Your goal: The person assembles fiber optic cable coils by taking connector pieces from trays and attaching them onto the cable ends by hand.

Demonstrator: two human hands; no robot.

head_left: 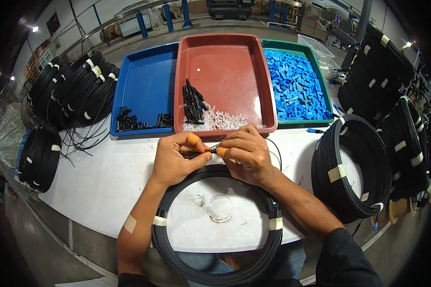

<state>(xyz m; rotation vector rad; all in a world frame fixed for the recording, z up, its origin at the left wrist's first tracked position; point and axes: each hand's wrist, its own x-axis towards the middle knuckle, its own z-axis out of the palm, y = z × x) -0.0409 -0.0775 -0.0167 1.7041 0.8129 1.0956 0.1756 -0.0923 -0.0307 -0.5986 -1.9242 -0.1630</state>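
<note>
My left hand (179, 155) and my right hand (246, 155) meet just in front of the red tray, with orange covers on some fingertips. Between their closed fingers is a small black connector piece (212, 150), mostly hidden; my left hand grips it. My right hand pinches beside it on the end of a thin black cable (278, 152), which loops out past that hand. Below both hands, a coil of black cable (160, 234) bound with pale tape lies on the white table (100, 191) and overhangs its front edge.
A blue tray (146, 71) holds black parts. The red tray (225, 57) contains black pieces and small clear ones, and the green tray (328, 103) blue connectors. More cable coils stand at left (38, 158) and right (328, 177).
</note>
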